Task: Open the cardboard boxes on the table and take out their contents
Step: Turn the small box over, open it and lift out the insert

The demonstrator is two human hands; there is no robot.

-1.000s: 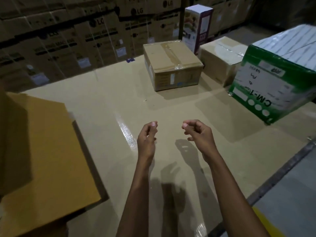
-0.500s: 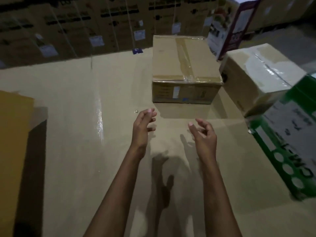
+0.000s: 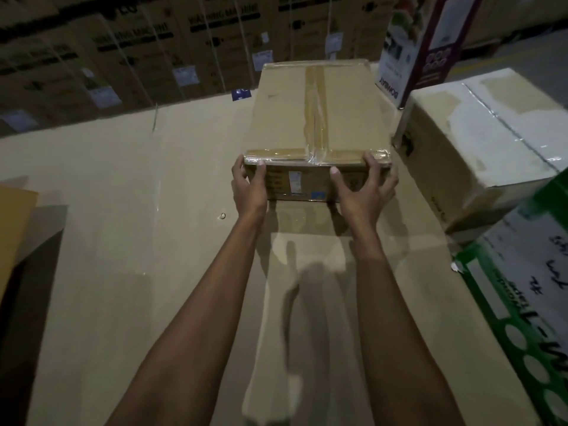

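Both-handed hold: left hand [image 3: 249,187] curled round the near-left corner of the cardboard box [image 3: 313,109], right hand [image 3: 365,192] round its near-right corner, thumbs on the labelled end face.

Location: box flat on the table [image 3: 123,241], towards the far edge.

Clearance: open tabletop to the left and on the near side. On the right, a white box [image 3: 479,139] stands just beside it (narrow gap), with a green-and-white box [image 3: 528,302] nearer. A printed carton [image 3: 421,47] stands at the far-right corner.

Change: half a second ago both hands hovered short of the box, holding nothing.

Orientation: long axis and tape seam [image 3: 315,112] run away from the person, short end facing them.
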